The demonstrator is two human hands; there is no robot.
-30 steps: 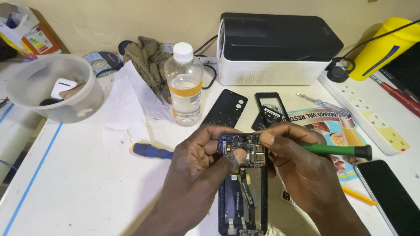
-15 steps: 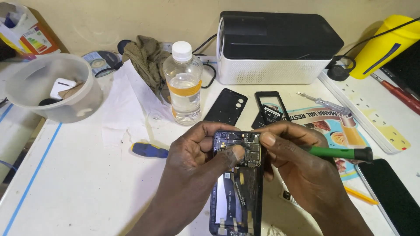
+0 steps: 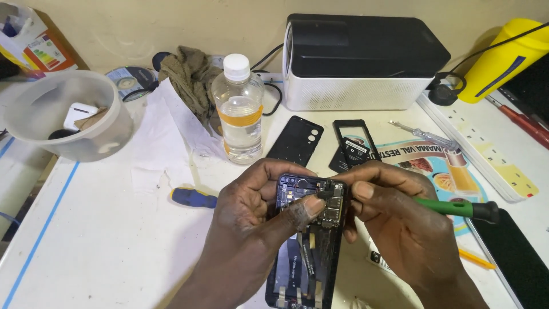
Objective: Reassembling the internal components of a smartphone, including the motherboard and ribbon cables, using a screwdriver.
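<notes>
1. Head view, hands: As the opened phone (image 3: 311, 240) lies on the desk (image 3: 103, 252) with its back cover off, the left hand (image 3: 257, 223) is clamped round its upper end, thumb pressed on the exposed circuit board (image 3: 330, 201). The right hand (image 3: 400, 220) is closed on a green-handled screwdriver (image 3: 457, 207), whose tip is hidden behind the fingers at the board's right edge.

2. Head view, state of work: Judged from the layout, disassembly is well along. A black back cover (image 3: 295, 141) and a black inner frame (image 3: 353, 144) lie apart on the desk just beyond both hands. The board sits in the chassis, with ribbon cables showing lower down, so it looks not yet lifted out. Whether any screws remain cannot be told.

3. Head view, surroundings: A blue-handled screwdriver (image 3: 193, 198) lies just left of the left hand. Beyond it stand a clear bottle (image 3: 238, 111) and a plastic tub (image 3: 68, 114). A white-and-black box (image 3: 360, 60) stands farther beyond the hands. Another dark phone (image 3: 512, 257) lies right of the right hand.
</notes>
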